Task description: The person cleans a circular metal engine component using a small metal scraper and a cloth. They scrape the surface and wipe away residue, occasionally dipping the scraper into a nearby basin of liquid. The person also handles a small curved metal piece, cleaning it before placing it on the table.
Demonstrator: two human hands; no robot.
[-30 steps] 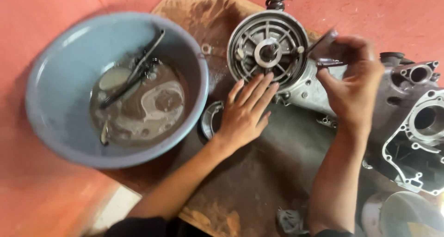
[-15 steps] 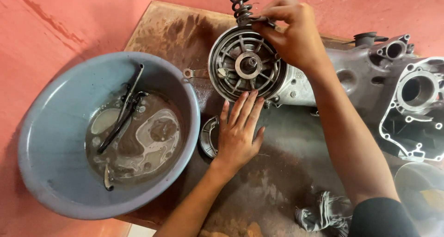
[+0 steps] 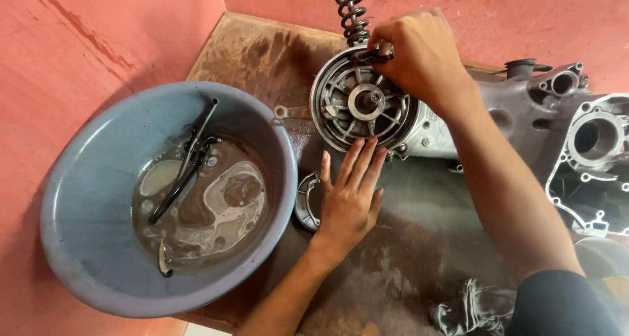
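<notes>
Round ribbed metal drum hub (image 3: 363,103) on grey engine casing (image 3: 517,123), lying on a stained board (image 3: 262,54). Blue basin (image 3: 85,198) beside it holds murky liquid and dark metal tools (image 3: 183,169). Right hand (image 3: 416,54) curled, pinching a small dark part (image 3: 373,56) at hub's top rim. Left hand (image 3: 350,195) flat, fingers spread, tips touching hub's lower edge.

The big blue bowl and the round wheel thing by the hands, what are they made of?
The blue bowl looks like plastic: smooth, dull, evenly coloured, with murky liquid pooled inside. The round wheel part looks like cast metal, likely aluminium: grey, ribbed, with a dull shine. The coil spring above it looks like dark steel.
</notes>
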